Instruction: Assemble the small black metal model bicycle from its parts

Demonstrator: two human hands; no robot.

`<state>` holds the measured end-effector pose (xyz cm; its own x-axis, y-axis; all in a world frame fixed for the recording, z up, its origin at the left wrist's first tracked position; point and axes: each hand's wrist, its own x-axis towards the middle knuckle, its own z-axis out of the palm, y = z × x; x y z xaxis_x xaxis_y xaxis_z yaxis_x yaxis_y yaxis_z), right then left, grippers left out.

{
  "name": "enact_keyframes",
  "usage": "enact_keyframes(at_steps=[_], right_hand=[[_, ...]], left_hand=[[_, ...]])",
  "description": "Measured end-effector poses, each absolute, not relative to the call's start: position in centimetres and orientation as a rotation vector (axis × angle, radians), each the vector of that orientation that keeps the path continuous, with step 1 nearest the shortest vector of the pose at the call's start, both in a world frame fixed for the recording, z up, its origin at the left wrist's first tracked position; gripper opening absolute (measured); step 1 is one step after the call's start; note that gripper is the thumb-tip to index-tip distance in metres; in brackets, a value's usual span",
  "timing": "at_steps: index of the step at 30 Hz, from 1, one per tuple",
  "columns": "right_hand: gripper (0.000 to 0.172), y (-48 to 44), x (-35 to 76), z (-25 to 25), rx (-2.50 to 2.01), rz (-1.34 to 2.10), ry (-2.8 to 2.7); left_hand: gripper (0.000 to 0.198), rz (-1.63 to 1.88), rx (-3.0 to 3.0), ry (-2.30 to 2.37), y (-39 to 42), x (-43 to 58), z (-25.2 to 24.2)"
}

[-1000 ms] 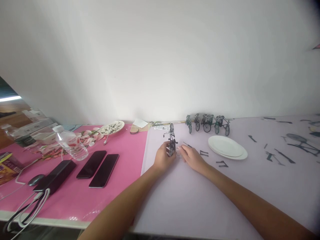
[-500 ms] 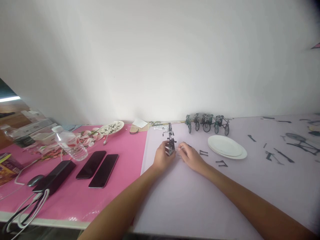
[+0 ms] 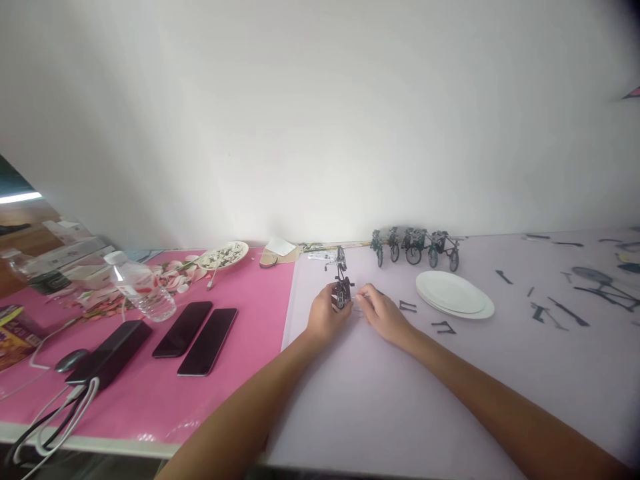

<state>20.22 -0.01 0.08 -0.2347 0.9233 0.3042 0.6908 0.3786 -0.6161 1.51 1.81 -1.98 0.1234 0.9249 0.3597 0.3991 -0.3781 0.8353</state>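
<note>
A small dark model bicycle [image 3: 342, 280] stands upright on the pale tabletop, its handlebar end pointing away from me. My left hand [image 3: 324, 313] is closed around its near, lower part from the left side. Just to the right, my right hand [image 3: 381, 312] has its thumb and forefinger pinched together, close to the bicycle's rear. Something thin and light seems to be at those fingertips, too small to make out. Two small black forked parts, one [image 3: 407, 306] beside my right hand and one [image 3: 443, 327] nearer me, lie on the table.
Several finished model bicycles [image 3: 414, 247] stand by the wall. White plates [image 3: 455, 293] sit right of centre, with loose black parts [image 3: 568, 311] beyond. On the pink side are two phones [image 3: 207, 342], a power bank [image 3: 110, 353], a water bottle [image 3: 140, 287] and a plate of small pieces [image 3: 223, 256].
The model bicycle has tilted very slightly in my left hand. Both hands otherwise stay in nearly the same place.
</note>
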Motion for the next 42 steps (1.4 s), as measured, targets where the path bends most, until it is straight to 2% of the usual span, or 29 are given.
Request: enact_keyframes(at_steps=[11, 13, 18, 21, 28, 39, 42], right_hand=[[0.044, 0.16, 20.15, 0.14, -1.399, 0.496, -1.981], [0.04, 0.13, 20.19, 0.14, -1.391, 0.493, -1.98], [0.018, 0.07, 20.28, 0.01, -1.352, 0.464, -1.983], [0.016, 0.09, 20.3, -0.15, -1.341, 0.469, -1.982], [0.037, 0.13, 20.16, -0.14, -1.363, 0.479, -1.985], [0.038, 0.14, 20.0, -0.1, -1.371, 0.446, -1.975], [0.036, 0.17, 20.12, -0.15, -1.356, 0.405, -1.971]], left_hand=[[0.05, 1.204, 1.924, 1.275, 1.82, 1.5, -2.22], [0.049, 1.205, 1.928, 1.277, 1.85, 1.51, -2.23], [0.047, 1.219, 1.915, 1.271, 1.86, 1.52, -2.16], [0.047, 1.214, 1.912, 1.281, 1.84, 1.5, -2.13], [0.047, 1.207, 1.9, 1.288, 1.81, 1.5, -2.05], [0.046, 1.202, 1.901, 1.278, 1.64, 1.5, -1.82], [0.038, 1.197, 1.922, 1.277, 1.65, 1.48, -1.85]])
